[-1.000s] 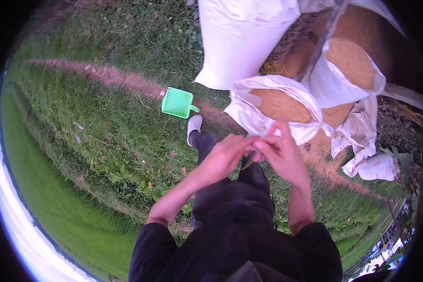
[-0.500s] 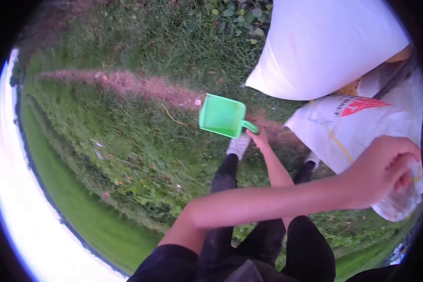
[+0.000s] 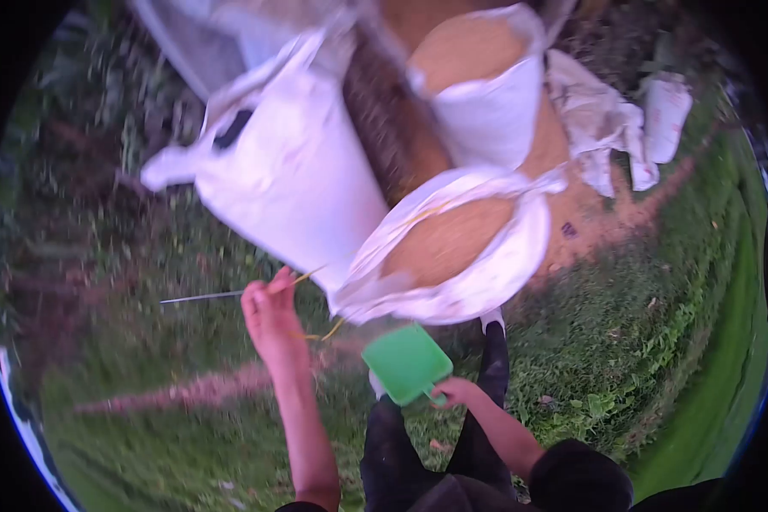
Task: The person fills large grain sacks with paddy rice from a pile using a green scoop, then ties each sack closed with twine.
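Left hand [image 3: 273, 317] holding thin rod [image 3: 200, 297], right hand [image 3: 455, 392] gripping green scoop [image 3: 408, 363], open sack [image 3: 486, 286] just beyond.

Sole camera, head-worn: positioned above and behind the fingers [image 3: 280, 282], facing forward and steeply downward, near range.

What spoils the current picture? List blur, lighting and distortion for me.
Head view: plants at upper left are blurred; head view: the sky at the lower left edge is washed out; head view: fisheye distortion curves the scene within black corners; head view: lighting looks soft, with no hard-edged shadow beside the green scoop.
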`<state>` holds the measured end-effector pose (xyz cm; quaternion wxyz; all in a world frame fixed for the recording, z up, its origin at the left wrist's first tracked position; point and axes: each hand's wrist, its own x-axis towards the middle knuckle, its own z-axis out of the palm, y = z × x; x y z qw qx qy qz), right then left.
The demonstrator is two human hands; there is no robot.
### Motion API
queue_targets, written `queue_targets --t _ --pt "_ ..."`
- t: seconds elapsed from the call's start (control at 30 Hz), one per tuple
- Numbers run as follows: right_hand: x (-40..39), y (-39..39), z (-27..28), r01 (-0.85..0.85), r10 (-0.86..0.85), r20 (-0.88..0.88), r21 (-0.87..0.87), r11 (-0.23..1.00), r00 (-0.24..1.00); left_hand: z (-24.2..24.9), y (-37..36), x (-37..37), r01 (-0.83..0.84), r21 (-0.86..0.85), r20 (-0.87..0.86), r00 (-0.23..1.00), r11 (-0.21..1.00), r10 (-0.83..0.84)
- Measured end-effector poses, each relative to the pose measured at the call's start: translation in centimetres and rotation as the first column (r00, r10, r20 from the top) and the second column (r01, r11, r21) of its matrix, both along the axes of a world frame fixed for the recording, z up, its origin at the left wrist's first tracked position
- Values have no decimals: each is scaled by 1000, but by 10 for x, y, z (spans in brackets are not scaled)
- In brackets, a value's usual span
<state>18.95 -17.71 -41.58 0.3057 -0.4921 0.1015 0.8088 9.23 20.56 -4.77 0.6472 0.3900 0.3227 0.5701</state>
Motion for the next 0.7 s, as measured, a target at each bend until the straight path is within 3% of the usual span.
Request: queue_targets --t 0.07,0.1,0.17,0.27,0.33,0.4,0.47,0.53,0.6,0.67,0.7 --pt "58 -39 72 209 -249 -104 -295 932 963 12 21 14 81 -24 135 988 996 -77" --pt "91 -61 95 264 -318 -118 -335 905 941 16 35 25 66 -26 96 993 997 -63" --pt "140 -99 131 312 -386 -137 -379 871 912 8 62 42 30 -47 -26 999 998 -31" --pt "235 -144 176 375 -401 43 -452 809 915 -16 79 52 -99 -142 -338 940 985 46" --pt "284 -183 180 589 -614 52 -360 724 787 -42 64 44 -175 -170 -535 843 970 59" --pt "352 -193 211 606 -635 49 -362 708 771 -71 46 35 -219 -229 -648 762 949 20" --pt "423 -205 209 746 -741 101 -154 647 664 -91 24 30 -182 -187 -667 745 965 11" --pt "491 -194 211 722 -690 261 -40 691 675 -88 9 35 -235 -210 -682 731 949 30" --pt "558 -170 215 749 -747 274 122 652 606 -94 -6 26 -305 -234 -699 713 923 58" --pt "624 -127 223 751 -770 278 197 630 574 -110 0 16 -277 -23 -929 361 961 82" --pt "653 -97 236 734 -775 287 257 629 563 -87 -12 36 -229 -5 -971 233 973 50"
